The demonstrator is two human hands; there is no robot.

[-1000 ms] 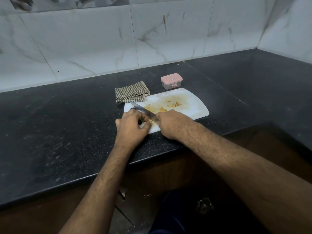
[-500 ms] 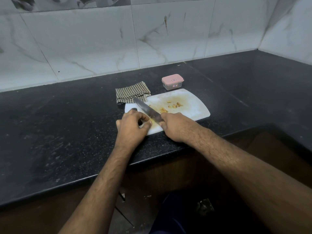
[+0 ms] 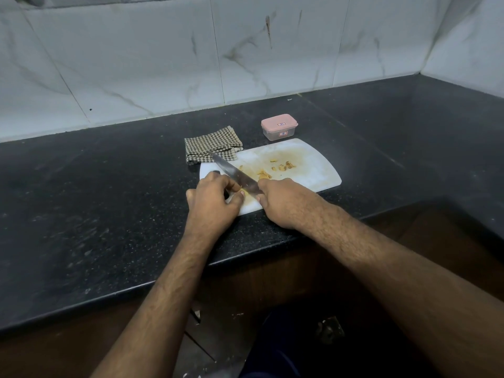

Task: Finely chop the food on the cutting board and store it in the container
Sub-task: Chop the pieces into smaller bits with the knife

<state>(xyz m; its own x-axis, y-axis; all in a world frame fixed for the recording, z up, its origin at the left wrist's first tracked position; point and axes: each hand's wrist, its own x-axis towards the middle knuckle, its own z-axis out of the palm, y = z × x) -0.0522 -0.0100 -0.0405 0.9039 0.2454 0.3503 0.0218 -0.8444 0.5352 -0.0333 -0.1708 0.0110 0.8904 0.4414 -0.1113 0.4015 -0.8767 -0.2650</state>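
From the head view, chopping is underway: the right hand (image 3: 283, 200) grips the long steel knife (image 3: 234, 173) while the left hand's (image 3: 215, 200) curled fingers (image 3: 240, 195) pinch a yellow food piece (image 3: 246, 192) on the white plastic cutting board (image 3: 313, 170). Next, I judge, come finer cuts clear of the fingertips; the pink-lidded small container (image 3: 279, 127) stands closed just behind the board on the black stone table (image 3: 109, 186).

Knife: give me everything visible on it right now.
The knife has a long, plain metal blade, grey and slightly reflective, tapering to a point. Its handle is hidden inside the right hand, which grips it. The blade runs diagonally, tip toward the checked cloth at the far left, over the white cutting board. Its near end sits by the yellow food piece that the left hand holds. Whether the edge touches the board cannot be told.
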